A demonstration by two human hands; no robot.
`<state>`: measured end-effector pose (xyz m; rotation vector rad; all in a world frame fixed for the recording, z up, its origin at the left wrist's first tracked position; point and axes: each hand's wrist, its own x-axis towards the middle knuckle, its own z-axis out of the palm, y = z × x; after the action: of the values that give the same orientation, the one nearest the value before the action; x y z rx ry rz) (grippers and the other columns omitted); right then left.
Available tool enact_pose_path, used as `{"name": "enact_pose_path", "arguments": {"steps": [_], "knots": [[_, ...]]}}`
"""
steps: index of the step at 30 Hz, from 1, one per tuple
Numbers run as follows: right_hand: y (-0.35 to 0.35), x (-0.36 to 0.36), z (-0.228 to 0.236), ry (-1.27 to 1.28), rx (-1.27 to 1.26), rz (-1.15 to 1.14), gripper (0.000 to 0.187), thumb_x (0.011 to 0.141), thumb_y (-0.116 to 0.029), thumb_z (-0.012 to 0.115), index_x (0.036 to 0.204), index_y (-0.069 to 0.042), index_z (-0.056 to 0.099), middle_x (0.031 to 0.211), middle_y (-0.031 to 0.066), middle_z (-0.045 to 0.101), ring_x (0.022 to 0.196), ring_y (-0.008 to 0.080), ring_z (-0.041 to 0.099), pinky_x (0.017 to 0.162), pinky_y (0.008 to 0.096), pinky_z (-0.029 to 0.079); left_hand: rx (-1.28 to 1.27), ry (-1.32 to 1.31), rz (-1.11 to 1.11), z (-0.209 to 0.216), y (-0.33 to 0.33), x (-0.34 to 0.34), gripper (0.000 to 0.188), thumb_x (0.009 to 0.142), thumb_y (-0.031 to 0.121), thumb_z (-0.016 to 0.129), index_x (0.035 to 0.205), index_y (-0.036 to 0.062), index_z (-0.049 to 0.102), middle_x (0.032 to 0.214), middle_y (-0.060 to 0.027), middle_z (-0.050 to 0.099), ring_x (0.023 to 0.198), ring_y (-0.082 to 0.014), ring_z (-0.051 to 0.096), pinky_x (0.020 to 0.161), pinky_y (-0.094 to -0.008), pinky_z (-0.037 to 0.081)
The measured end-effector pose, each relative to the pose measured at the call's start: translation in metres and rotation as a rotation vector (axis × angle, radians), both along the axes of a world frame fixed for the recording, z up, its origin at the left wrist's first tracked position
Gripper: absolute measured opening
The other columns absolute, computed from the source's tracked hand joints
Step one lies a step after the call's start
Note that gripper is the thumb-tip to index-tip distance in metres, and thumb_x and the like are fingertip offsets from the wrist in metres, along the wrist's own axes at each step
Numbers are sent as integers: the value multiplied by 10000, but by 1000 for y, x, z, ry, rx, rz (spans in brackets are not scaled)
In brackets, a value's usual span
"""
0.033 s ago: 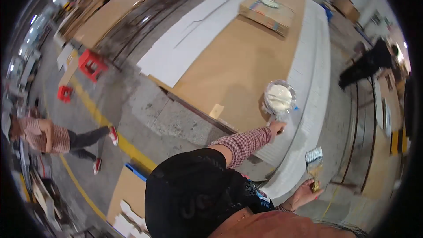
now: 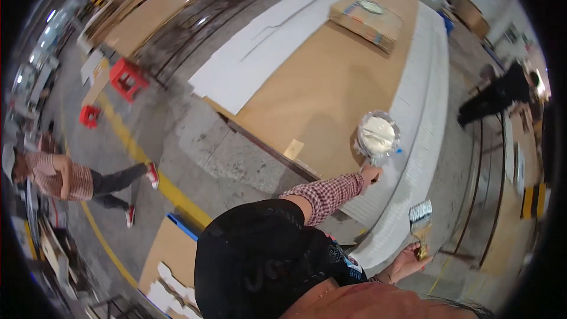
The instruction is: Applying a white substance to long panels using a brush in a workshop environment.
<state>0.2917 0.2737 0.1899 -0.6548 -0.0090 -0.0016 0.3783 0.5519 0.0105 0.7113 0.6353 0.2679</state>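
Observation:
My left hand (image 2: pixel 371 175), at the end of a checked sleeve, is closed round the handle of a round pan (image 2: pixel 358 142) lined with clear plastic. Thick white paste (image 2: pixel 378 134) fills much of the pan. The pan is over the near right part of a long table, above brown board (image 2: pixel 319 91) and white foam sheeting (image 2: pixel 416 124); whether it rests there I cannot tell. Lower right, beyond the table's edge, my right hand (image 2: pixel 409 261) grips a wide paintbrush (image 2: pixel 420 227) by its handle. Its bristle end points up and looks whitish.
A flat cardboard box (image 2: pixel 366 23) lies at the table's far end. Red stools (image 2: pixel 127 80) stand on the floor at left, near a side table (image 2: pixel 171 9). One person (image 2: pixel 71 176) is at far left; another person (image 2: pixel 499 93) in dark clothes stands at right beside a workbench.
The view has shifted slightly, so the table and pan appear a little farther right. Both hands keep their holds on the pan and the paintbrush.

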Motion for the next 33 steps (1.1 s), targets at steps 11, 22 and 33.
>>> {"name": "enact_pose_path", "arguments": {"steps": [11,22,33], "knots": [[110,98,39,221,248,259,330,944,-294,513,1035,18,569,823,167,566,752,262,551,659,332,519,252,66,-308,50,109,-183,209,712,53,690,874,37,559,712,-30,568,583,-119,531,473,-273,409],[390,56,50,-93,178,850,264,935,-254,505,957,4,555,828,101,540,763,202,490,655,305,428,237,200,-33,184,203,-481,402,780,73,644,1151,10,503,760,1,545,598,-68,502,480,-223,396],[596,-147,73,-53,182,815,348,969,-289,452,998,38,569,883,120,578,812,221,514,710,316,440,162,322,240,205,300,-665,417,779,107,663,1148,16,490,736,-2,525,563,-87,501,441,-245,387]]}}
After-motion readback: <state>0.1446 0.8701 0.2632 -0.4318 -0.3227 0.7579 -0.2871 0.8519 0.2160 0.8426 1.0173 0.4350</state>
